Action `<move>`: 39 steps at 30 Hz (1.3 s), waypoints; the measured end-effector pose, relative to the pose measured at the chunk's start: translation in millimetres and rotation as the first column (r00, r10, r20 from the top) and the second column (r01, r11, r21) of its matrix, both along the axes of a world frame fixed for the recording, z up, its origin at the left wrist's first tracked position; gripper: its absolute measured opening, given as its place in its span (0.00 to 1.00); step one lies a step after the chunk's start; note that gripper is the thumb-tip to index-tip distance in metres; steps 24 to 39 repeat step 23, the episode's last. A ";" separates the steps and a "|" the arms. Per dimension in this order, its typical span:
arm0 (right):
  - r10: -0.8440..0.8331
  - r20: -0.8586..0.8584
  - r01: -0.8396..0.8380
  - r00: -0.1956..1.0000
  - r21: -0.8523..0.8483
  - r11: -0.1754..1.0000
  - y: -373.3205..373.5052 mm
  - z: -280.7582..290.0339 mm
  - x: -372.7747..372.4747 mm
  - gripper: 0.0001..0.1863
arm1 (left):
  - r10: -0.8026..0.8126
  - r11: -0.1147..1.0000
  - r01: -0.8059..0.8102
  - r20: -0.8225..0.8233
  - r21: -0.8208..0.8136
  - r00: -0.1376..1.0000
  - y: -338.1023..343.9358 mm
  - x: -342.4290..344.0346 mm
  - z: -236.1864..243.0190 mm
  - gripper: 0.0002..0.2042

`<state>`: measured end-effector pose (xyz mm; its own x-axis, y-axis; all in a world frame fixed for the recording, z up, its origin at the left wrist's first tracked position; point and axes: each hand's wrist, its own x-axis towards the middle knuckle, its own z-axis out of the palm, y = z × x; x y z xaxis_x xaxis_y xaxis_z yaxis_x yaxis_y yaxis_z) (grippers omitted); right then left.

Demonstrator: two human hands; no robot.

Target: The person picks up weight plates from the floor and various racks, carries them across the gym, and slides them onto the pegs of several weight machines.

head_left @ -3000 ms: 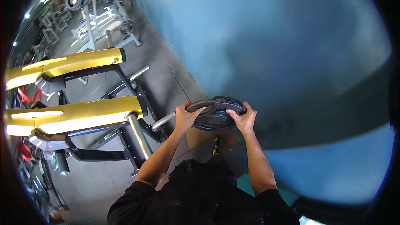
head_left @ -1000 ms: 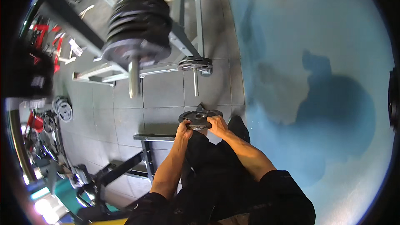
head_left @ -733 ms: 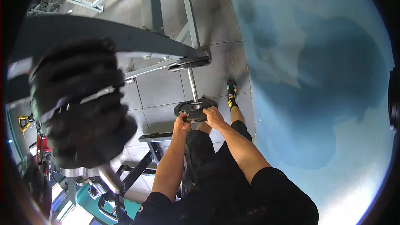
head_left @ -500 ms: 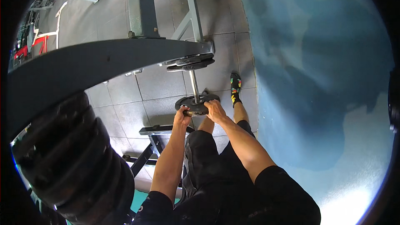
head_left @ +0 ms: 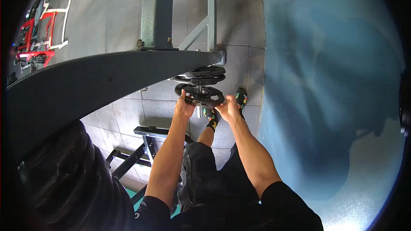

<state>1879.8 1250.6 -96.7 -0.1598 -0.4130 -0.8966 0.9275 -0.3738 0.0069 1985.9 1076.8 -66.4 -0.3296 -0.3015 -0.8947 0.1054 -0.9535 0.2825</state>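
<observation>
A black weight plate (head_left: 209, 95) with grip holes sits threaded on a metal peg (head_left: 200, 112), whose bare end shows below it. My left hand (head_left: 185, 108) grips the plate's left edge, thumb up on its face and fingers partly hidden behind the rim. At the right edge my right hand (head_left: 229, 108) holds the rim, its fingers curled at the lower side. Just beyond, other black plates (head_left: 201, 73) hang on the same peg, close against the dark grey rack beam (head_left: 128, 66). A small gap separates them from the plate in my hands.
A large stack of black plates (head_left: 72, 175) fills the lower left. Black metal frame bars (head_left: 150, 133) stand on the tiled floor left of my legs. A blue wall (head_left: 325, 81) runs along the right. Farther off at upper left is red and white equipment (head_left: 47, 34).
The plate has slid along the peg away from me, toward the plates by the beam, with both hands still on it. More of the peg's near end shows, and the view has shifted.
</observation>
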 end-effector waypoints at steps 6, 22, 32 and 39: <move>-0.060 0.139 0.037 0.989 0.163 0.986 -32.0 -18.2 -35.9 0.45 | 0.206 0.978 -0.207 -0.017 -0.013 0.978 -7.7 -18.0 8.8 0.39; 0.145 0.104 -0.143 0.984 -0.026 0.989 -38.8 21.9 -68.6 0.49 | 0.150 0.985 -0.157 -0.089 -0.070 0.985 39.8 -42.4 47.5 0.50; 0.222 0.082 -0.223 0.972 0.003 0.975 -44.5 25.4 -55.1 0.51 | 0.174 0.985 -0.174 -0.005 0.018 0.985 47.7 -24.2 44.0 0.49; 0.222 0.082 -0.223 0.972 0.003 0.975 -44.5 25.4 -55.1 0.51 | 0.174 0.985 -0.174 -0.005 0.018 0.985 47.7 -24.2 44.0 0.49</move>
